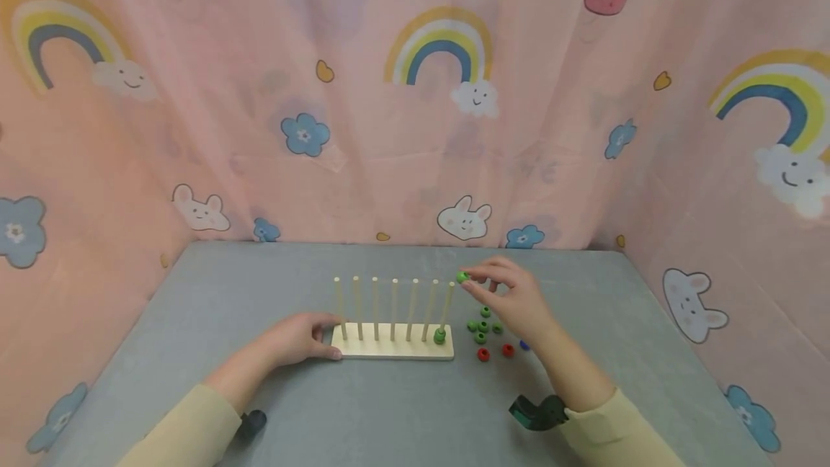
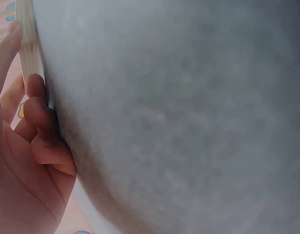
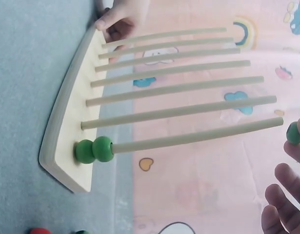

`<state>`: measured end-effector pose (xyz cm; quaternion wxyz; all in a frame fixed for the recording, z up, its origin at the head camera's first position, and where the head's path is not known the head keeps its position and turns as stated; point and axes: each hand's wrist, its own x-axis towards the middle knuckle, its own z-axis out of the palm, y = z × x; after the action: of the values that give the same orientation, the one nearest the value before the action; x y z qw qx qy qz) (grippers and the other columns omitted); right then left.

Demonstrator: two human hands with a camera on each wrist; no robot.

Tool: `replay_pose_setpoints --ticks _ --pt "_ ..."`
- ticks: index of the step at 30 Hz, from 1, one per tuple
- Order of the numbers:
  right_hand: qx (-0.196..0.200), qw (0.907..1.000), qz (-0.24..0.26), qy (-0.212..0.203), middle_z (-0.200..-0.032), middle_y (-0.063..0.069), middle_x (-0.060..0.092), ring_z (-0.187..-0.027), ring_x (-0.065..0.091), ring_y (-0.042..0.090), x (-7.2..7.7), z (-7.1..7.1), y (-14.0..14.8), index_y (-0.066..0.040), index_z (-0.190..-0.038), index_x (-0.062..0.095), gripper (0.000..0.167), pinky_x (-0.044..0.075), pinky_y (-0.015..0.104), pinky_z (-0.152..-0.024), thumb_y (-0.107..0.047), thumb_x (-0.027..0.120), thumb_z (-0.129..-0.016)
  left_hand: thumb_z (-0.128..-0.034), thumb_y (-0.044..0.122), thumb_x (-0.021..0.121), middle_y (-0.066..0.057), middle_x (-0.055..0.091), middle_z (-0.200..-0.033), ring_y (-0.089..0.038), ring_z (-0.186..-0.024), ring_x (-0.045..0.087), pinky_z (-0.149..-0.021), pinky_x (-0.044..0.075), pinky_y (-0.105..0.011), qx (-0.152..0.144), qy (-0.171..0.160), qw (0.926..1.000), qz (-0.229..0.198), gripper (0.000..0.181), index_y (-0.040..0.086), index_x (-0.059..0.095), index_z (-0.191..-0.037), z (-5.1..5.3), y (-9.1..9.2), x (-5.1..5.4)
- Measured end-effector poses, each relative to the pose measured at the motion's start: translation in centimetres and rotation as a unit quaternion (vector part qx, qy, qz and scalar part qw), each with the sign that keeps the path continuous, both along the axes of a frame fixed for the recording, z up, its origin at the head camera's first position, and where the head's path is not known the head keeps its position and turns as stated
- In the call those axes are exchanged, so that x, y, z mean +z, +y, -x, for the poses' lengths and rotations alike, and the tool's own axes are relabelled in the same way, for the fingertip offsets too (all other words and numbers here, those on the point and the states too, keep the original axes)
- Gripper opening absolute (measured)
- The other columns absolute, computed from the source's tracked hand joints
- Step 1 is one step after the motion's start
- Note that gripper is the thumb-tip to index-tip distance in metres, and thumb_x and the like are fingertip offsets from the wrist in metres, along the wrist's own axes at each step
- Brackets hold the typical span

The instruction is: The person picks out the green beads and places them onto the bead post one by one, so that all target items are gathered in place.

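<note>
A pale wooden peg rack [image 1: 395,349] with several upright pegs stands on the table. Two green beads [image 3: 94,150] are stacked at the foot of its rightmost peg [image 3: 198,136]. My left hand [image 1: 300,341] grips the rack's left end, thumb at the front edge and fingers behind. In the left wrist view that hand's curled fingers [image 2: 40,122] lie against the rack's end. Between thumb and fingertips my right hand [image 1: 512,295] pinches a green bead [image 1: 462,277], just right of the rightmost peg's tip and apart from it.
Several loose green beads [image 1: 483,326] lie on the grey table [image 1: 389,416] right of the rack. Nearer to me are two red beads [image 1: 483,354], with a partly hidden blue bead [image 1: 524,345] by the right wrist. A pink patterned curtain [image 1: 363,186] encloses the back and sides.
</note>
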<state>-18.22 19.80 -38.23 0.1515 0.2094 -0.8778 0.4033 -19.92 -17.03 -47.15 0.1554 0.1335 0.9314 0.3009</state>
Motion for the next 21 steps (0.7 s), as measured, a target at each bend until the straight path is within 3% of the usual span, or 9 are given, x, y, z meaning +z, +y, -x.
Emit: replay_pose_setpoints --ticks 12,21 --pt "0.018 0.9995 0.016 -0.022 -0.101 -0.006 0.066 -0.081 0.054 0.014 0.0 -0.1 -0.8 -0.015 -0.108 0.077 0.018 0.046 0.029 -0.066 -0.021 0.074 -0.091 -0.0741 0.042 0.086 0.001 0.051 -0.073 -0.014 -0.067 0.045 -0.060 0.033 -0.033 -0.002 -0.002 1.0000 -0.001 0.063 0.016 0.067 -0.129 0.0 -0.1 -0.1" --pt "0.016 0.9996 -0.014 -0.016 -0.100 -0.007 0.065 -0.085 0.055 0.016 0.1 0.0 -1.1 -0.018 -0.108 0.077 0.019 0.046 0.028 -0.067 -0.023 0.076 -0.089 -0.0742 0.044 0.085 0.001 0.051 -0.073 -0.014 -0.066 0.045 -0.060 0.033 -0.033 -0.002 0.000 0.9999 0.011 0.064 0.018 0.066 -0.130 0.0 -0.1 0.1"
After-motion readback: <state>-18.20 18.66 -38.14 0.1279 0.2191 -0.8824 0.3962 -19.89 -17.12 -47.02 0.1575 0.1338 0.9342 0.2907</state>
